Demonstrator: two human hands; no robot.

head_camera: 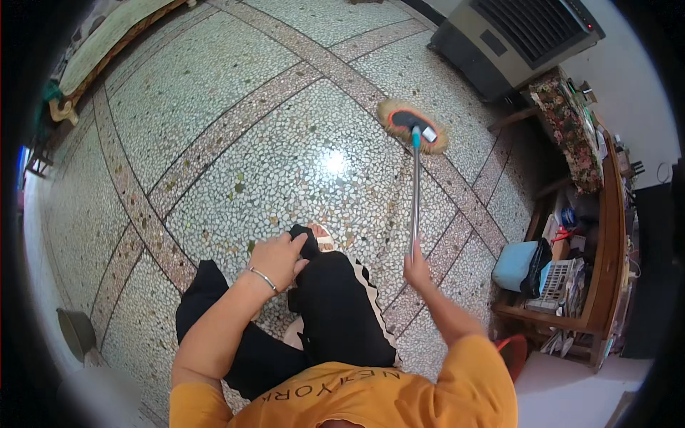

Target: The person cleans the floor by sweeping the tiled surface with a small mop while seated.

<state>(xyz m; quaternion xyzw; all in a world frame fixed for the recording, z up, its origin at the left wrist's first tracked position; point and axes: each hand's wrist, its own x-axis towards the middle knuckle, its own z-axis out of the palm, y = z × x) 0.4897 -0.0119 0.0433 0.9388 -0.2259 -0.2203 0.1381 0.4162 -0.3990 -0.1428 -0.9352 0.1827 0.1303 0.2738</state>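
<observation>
My right hand (417, 269) is wrapped around the metal pole (416, 198) of a mop. The pole runs away from me to a teal joint and an oval mop head (405, 117), which has a beige fringe and a dark plate edged in orange-red. That head rests on the terrazzo floor (257, 144). With a bracelet (264, 279) at its wrist, my left hand (277, 258) is against the black trousers (342, 299), near one knee; whether its fingers pinch the cloth cannot be seen. Beyond that hand, a foot in a light sandal (324, 243) shows.
An air cooler (514, 48) stands at the far right. Nearer on that side is a wooden table (610, 241) with a floral cloth (567, 139); its lower shelf holds a blue container (515, 266) and papers. A bucket (77, 333) sits at left, and a wooden-edged bed or bench (120, 51) at upper left.
</observation>
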